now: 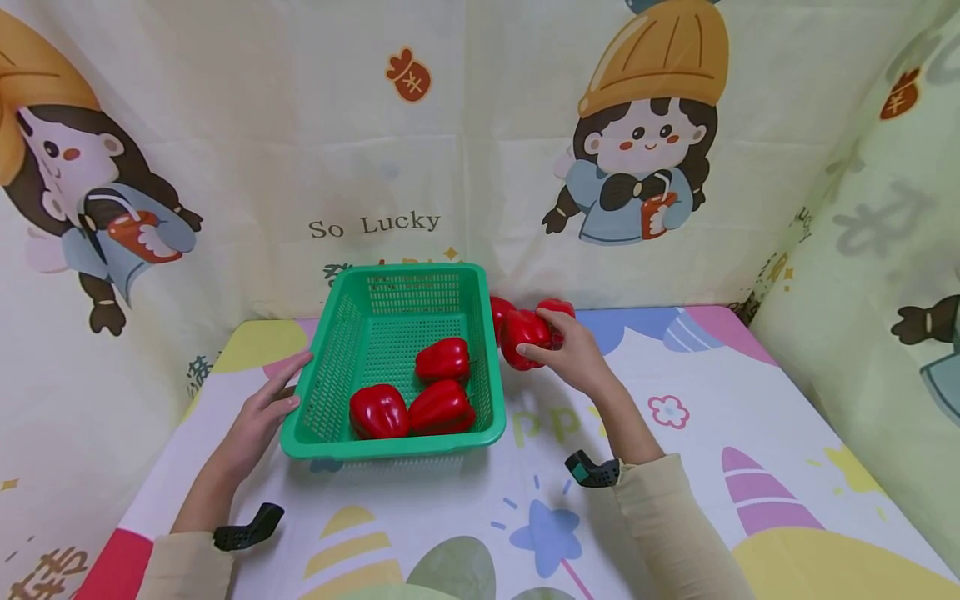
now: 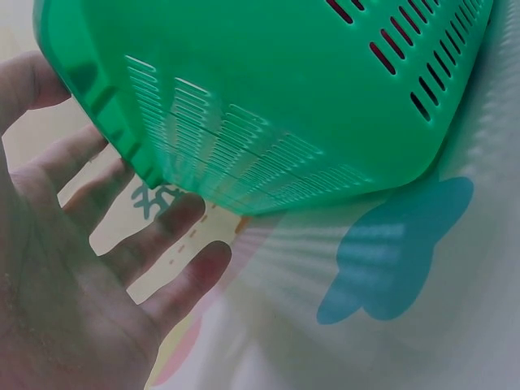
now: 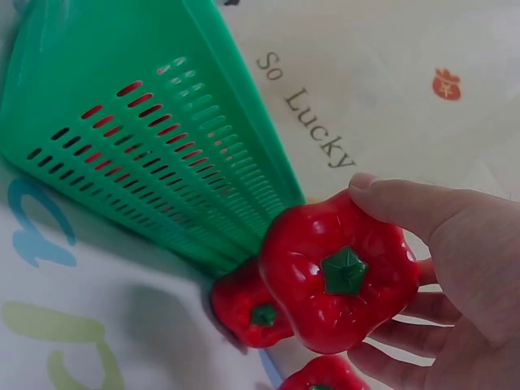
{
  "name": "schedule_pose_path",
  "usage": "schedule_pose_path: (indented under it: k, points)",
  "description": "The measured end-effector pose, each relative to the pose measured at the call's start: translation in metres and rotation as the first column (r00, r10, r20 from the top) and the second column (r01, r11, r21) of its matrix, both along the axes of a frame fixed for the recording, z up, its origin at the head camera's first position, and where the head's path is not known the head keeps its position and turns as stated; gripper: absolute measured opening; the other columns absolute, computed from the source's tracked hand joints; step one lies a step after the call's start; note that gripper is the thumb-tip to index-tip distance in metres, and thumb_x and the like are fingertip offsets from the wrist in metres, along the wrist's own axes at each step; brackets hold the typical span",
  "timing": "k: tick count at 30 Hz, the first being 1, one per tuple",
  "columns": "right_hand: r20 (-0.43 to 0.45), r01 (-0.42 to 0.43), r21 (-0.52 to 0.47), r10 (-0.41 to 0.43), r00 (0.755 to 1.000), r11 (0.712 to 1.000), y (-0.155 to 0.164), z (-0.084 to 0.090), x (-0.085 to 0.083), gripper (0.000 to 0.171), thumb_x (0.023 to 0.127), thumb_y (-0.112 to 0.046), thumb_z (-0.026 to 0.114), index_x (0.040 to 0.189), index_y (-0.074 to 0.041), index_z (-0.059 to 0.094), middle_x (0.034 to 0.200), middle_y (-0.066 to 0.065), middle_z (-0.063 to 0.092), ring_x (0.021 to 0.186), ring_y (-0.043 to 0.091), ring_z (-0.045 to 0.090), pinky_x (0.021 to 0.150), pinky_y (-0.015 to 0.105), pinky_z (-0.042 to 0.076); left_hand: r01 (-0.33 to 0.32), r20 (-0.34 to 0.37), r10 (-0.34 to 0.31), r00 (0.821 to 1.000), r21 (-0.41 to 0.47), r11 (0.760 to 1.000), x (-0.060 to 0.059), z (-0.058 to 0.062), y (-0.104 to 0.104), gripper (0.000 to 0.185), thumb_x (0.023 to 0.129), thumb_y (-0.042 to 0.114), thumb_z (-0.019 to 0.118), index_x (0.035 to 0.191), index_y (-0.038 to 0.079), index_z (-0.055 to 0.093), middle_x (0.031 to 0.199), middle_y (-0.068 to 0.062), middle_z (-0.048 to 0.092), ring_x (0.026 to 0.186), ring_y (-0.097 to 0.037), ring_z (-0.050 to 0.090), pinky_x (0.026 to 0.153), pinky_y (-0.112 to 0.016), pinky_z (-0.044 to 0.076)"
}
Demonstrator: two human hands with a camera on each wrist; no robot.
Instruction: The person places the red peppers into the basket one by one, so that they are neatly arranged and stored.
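A green plastic basket (image 1: 420,446) stands on the table with three red bell peppers (image 1: 379,411) inside. My left hand (image 1: 255,425) touches the basket's left side with fingers spread and fairly straight; the left wrist view shows the palm (image 2: 73,284) beside the slotted wall. To the right of the basket, my right hand (image 1: 573,354) grips a red bell pepper (image 3: 341,272) between thumb and fingers, its green stem facing the wrist camera. Two more red bell peppers lie behind it, one close to the basket wall (image 3: 252,305) and another (image 3: 325,375) lower in the right wrist view.
A patterned cloth covers the table (image 1: 660,483), and a printed curtain (image 1: 495,183) hangs close behind the basket. Another curtain side (image 1: 862,250) borders the table on the right. Both wrists carry black camera mounts (image 1: 592,469).
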State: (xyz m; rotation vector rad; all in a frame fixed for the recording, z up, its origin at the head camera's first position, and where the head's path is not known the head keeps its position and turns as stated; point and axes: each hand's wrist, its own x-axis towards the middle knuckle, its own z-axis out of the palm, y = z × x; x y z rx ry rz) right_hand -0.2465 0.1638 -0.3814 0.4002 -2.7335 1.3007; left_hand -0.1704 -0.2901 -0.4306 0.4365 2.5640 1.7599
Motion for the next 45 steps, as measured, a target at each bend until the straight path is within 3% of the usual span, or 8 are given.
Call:
schedule_pose_path:
  k: [30, 45]
  points:
    - [-0.048, -0.034, -0.046, 0.032, 0.998, 0.998, -0.005, 0.019, 0.002, 0.063, 0.083, -0.036, 0.075, 0.139, -0.02, 0.05, 0.135, 0.004, 0.053, 0.118, 0.028, 0.053, 0.085, 0.045, 0.056, 0.008, 0.001, -0.008, 1.0, 0.013, 1.0, -0.003, -0.002, -0.002, 0.052, 0.104, 0.024, 0.035, 0.155, 0.022, 0.022, 0.161, 0.008, 0.019, 0.124, 0.002, 0.039, 0.091, -0.008, 0.036]
    - [-0.05, -0.046, -0.059, 0.043, 0.998, 0.997, -0.01, 0.027, 0.004, 0.065, 0.084, -0.034, 0.074, 0.14, -0.015, 0.049, 0.136, 0.006, 0.053, 0.117, 0.028, 0.055, 0.086, 0.044, 0.056, 0.003, 0.009, -0.003, 1.0, 0.009, 1.0, -0.002, -0.002, -0.001, 0.052, 0.104, 0.025, 0.035, 0.155, 0.023, 0.022, 0.161, 0.008, 0.018, 0.124, 0.002, 0.038, 0.091, -0.009, 0.037]
